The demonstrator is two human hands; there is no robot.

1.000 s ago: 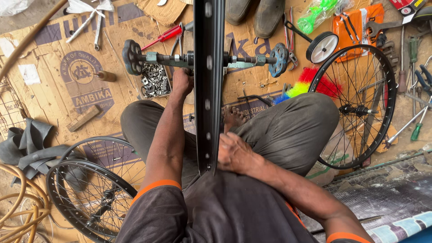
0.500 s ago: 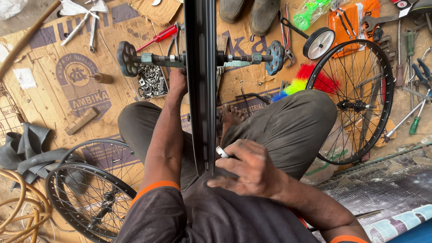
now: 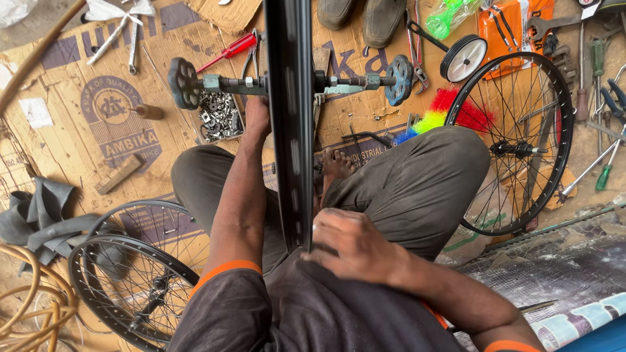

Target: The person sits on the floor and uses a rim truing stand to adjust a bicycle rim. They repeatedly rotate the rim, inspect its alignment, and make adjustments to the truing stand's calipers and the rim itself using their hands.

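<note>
Head view: black wheel rim [image 3: 291, 124] stood edge-on in the truing stand [image 3: 215, 83], over the lap. Right hand [image 3: 355, 242], half a second earlier beside the rim's near end pinching a small white piece, now closed against that end; piece hidden. Left hand [image 3: 257, 117] stayed up beside the stand's axle, grip unclear.

The rim [image 3: 291, 117] runs off the top edge and its lower end is hidden behind the right hand [image 3: 355, 244], whose fingertips are blurred, so whether they grip something small cannot be told; the left hand [image 3: 257, 117] is half hidden behind the rim and the axle [image 3: 225, 83], its fingers unseen. The shoes [image 3: 362, 16] are cut by the top edge; the lower-left wheel [image 3: 124, 287] is partly covered by the arm.
</note>
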